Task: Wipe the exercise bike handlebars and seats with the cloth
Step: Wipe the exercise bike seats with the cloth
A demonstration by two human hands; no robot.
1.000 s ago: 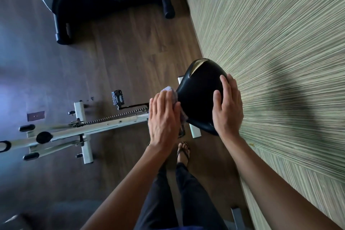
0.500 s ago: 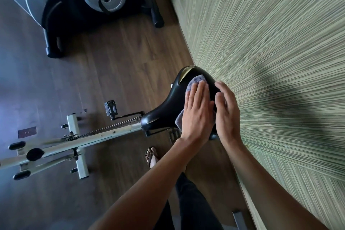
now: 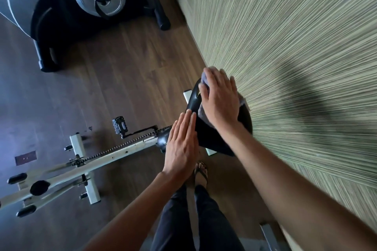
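Seat wipe: your right hand (image 3: pixel 220 98), flat, presses cloth (image 3: pixel 204 77) on seat (image 3: pixel 204 134); left hand (image 3: pixel 181 144) flat against seat's side. Next, probably sweep the rest.

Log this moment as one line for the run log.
phase: wiping seat | right hand: presses cloth on seat | left hand: flat against seat nose

Cloth (image 3: pixel 204 79) passed from left hand (image 3: pixel 181 146) to right hand (image 3: pixel 221 101); left hand now flat against seat (image 3: pixel 193 100).

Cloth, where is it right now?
In the head view, the cloth lies on the black bike seat, pressed under the right hand, right of centre beside the striped green wall.
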